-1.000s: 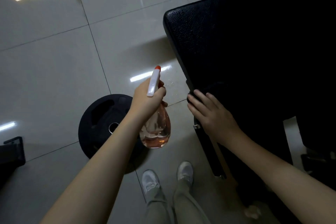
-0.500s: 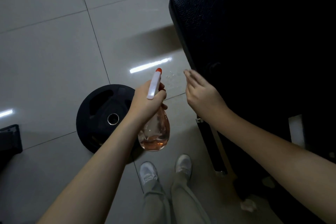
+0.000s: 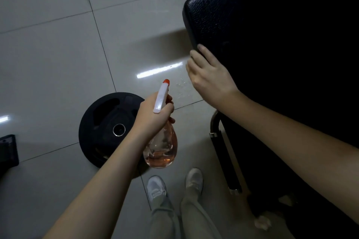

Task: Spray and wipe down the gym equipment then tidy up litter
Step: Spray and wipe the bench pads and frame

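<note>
My left hand [image 3: 153, 116] grips the neck of a clear spray bottle [image 3: 162, 147] with a white trigger head and orange nozzle; a little pinkish liquid sits at its bottom. The bottle hangs over the tiled floor, nozzle pointing away from me. My right hand [image 3: 209, 75] lies with straight fingers against the left edge of the black textured bench pad [image 3: 272, 35], near its far corner. I cannot tell whether a dark cloth lies under that hand. Small droplets dot the floor tile just left of the hand.
A black weight plate [image 3: 104, 122] lies flat on the floor under my left forearm. The bench's black and chrome frame tube [image 3: 225, 159] runs beside my white shoes [image 3: 156, 188]. A crumpled white scrap [image 3: 262, 223] lies under the bench. A black object [image 3: 7, 151] sits at the left edge.
My right hand has slid along the pad's left edge away from me, toward the far corner. The left hand holds the bottle in nearly the same place.
</note>
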Demonstrator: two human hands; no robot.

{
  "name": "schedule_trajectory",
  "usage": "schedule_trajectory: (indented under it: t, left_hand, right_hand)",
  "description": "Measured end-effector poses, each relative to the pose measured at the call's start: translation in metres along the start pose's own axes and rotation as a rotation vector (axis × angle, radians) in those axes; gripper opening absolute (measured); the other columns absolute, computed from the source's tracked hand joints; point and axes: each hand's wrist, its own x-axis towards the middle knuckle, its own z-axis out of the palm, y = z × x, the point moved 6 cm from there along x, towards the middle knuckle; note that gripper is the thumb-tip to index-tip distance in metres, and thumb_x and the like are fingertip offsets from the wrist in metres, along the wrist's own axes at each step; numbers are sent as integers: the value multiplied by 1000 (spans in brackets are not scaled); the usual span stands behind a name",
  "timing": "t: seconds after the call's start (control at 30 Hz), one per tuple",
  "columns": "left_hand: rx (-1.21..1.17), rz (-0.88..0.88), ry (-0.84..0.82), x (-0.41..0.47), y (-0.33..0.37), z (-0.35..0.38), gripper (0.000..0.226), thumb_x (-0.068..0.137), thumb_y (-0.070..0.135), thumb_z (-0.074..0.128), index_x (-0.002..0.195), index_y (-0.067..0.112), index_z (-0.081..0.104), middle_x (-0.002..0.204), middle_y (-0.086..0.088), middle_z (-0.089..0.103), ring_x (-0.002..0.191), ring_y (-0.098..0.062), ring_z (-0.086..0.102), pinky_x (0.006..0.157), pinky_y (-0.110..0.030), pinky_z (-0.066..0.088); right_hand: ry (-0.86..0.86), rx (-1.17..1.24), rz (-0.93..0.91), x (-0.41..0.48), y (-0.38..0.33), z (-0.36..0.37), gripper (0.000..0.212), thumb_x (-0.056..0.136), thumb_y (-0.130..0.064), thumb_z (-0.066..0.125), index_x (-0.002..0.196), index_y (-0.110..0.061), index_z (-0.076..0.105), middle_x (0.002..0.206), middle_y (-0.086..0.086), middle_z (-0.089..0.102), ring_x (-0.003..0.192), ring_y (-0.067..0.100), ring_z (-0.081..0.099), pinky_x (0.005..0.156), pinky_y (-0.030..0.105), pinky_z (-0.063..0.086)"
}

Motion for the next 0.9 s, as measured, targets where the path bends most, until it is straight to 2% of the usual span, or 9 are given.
schedule_trajectory:
  t: [0.1,0.2,0.27,0.4,0.57,0.67,0.77,0.83,0.9]
  left_hand:
    - [3,3,15,3,1,-5,11,90,4,50,99,3,57,96,-12,64,59,10,60,52,-6,46]
    - [-7,-3,20,7,4,-10,11,90,5,51,99,4,57,97,-12,65,58,9,61,53,-7,48]
    - [-14,-1,28,8,7,-13,12,90,5,52,99,4,57,96,-12,66,59,8,62,53,-7,48]
    - [-19,35,24,9,15,-19,14,89,5,53,102,3,57,95,-12,65,61,8,62,54,-7,47]
    - [-10,61,18,10,20,-21,15,89,4,53,104,4,55,96,-9,64,64,12,60,55,-3,44]
    - [5,57,20,11,21,-21,14,90,5,52,103,6,55,96,-8,63,63,14,59,56,-3,45]
    - [15,60,13,12,23,-21,14,90,5,52,103,6,55,99,-8,63,63,16,58,56,-2,44]
    - [16,61,17,12,24,-22,14,89,5,52,103,6,55,100,-7,63,62,15,58,55,-2,43]
    - [21,60,22,13,26,-24,14,89,5,52,103,7,55,101,-6,63,62,14,59,56,-1,42]
  right_hand:
    - [-41,-38,-80,-33,-8,8,47,95,-20,28,123,0,60,125,14,60,129,30,46,116,47,7]
    - [-86,-39,-116,-38,-5,11,61,99,-8,8,112,-1,67,115,11,65,123,28,53,115,46,10]
    - [-93,-56,-138,-26,0,8,56,94,-10,15,109,-4,69,114,10,65,124,28,52,114,47,7]
    - [-3,-119,-65,6,13,-4,49,85,-19,32,121,-10,64,126,8,59,129,25,45,114,49,10]
    - [82,-40,42,41,25,-7,43,81,-19,42,118,-17,65,113,6,63,118,24,54,114,49,19]
    - [18,-18,3,42,21,-6,35,83,-15,41,100,-16,72,106,6,66,118,27,54,114,49,18]
    - [5,-95,-90,32,21,-3,42,85,-11,32,91,-13,74,100,7,66,113,28,56,114,46,24]
    - [40,-106,-133,35,27,-6,29,83,-11,44,81,-13,73,85,4,65,99,26,58,110,45,32]
    - [59,-68,-128,55,37,-11,13,74,-13,59,69,-15,70,72,1,61,87,23,57,99,42,33]
